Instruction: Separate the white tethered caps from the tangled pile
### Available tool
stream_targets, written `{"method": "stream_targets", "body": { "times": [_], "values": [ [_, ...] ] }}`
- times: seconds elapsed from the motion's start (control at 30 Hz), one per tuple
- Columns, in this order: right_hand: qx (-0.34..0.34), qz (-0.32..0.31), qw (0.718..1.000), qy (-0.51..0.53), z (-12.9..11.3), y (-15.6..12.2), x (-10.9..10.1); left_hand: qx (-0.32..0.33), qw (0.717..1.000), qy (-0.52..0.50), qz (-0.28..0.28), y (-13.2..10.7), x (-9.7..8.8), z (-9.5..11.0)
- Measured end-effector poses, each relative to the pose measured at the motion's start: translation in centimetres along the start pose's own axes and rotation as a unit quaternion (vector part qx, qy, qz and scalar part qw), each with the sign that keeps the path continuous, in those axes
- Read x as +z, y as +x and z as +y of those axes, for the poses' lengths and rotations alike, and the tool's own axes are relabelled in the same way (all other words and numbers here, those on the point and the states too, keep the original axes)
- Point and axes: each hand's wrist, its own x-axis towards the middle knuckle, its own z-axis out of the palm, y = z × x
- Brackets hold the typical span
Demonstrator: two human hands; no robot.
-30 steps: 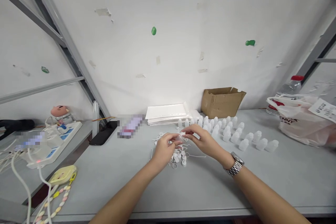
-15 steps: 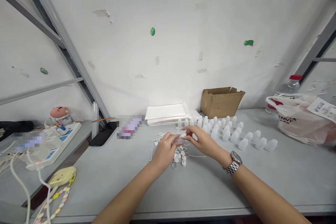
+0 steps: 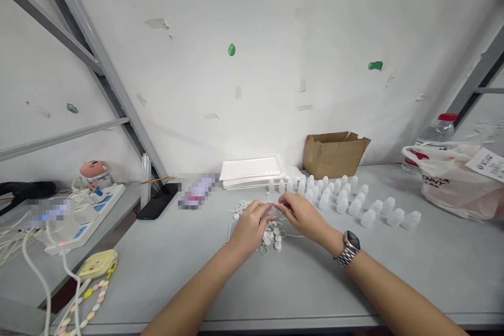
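Small white piece [image 3: 272,212]: it is pinched between the fingertips of both hands, just above the heap of caps, near the middle of the table; its exact shape cannot be told.
Left hand [image 3: 252,226]: the fingers are curled together and closed on the small white piece from the left; the bare forearm is stretched in from the near edge.
Right hand [image 3: 302,214]: the fingers are closed on the same piece from the right, and the fingertips of both hands are met there; a metal wristwatch [image 3: 348,250] is worn at the wrist.
Heap of caps [image 3: 271,234]: small white caps and rings are scattered on the table directly under and just near of the hands.
Table [image 3: 394,273]: a grey surface is spread from the near edge to the wall.
Yellow case [image 3: 96,264]: it is laid at the near left, with a beaded strap trailed toward the near edge.
Power strip [image 3: 86,215]: it is placed at the left, with white cables plugged in.
White bottles [image 3: 354,202]: many small bottles are stood upright in rows just right of and beyond the hands.
Plastic bag [image 3: 457,184]: it is set at the far right.
White sheets [image 3: 254,170]: a flat stack is laid by the wall.
Cardboard box [image 3: 334,153]: it is stood open against the far wall, right of the stack.
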Motion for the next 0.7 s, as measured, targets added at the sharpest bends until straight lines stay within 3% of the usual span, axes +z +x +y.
{"method": "stream_targets", "body": {
  "times": [0.27,0.4,0.57,0.7],
  "values": [
    [0.0,-0.015,0.988,0.154,0.1,0.1,-0.3,-0.062,0.992,-0.108,0.0,0.4,0.1,-0.3],
    [0.003,-0.005,0.992,0.127,0.2,-0.1,0.5,-0.011,1.0,0.001,0.014,0.3,0.0,-0.3],
    [-0.058,0.031,0.998,-0.01,0.7,0.1,1.7,0.062,0.987,0.143,0.028,0.1,0.0,-0.8],
    [-0.01,0.019,1.0,-0.001,0.4,0.4,2.2,0.119,0.961,0.246,0.041,0.0,0.1,-1.3]
  ]
}}
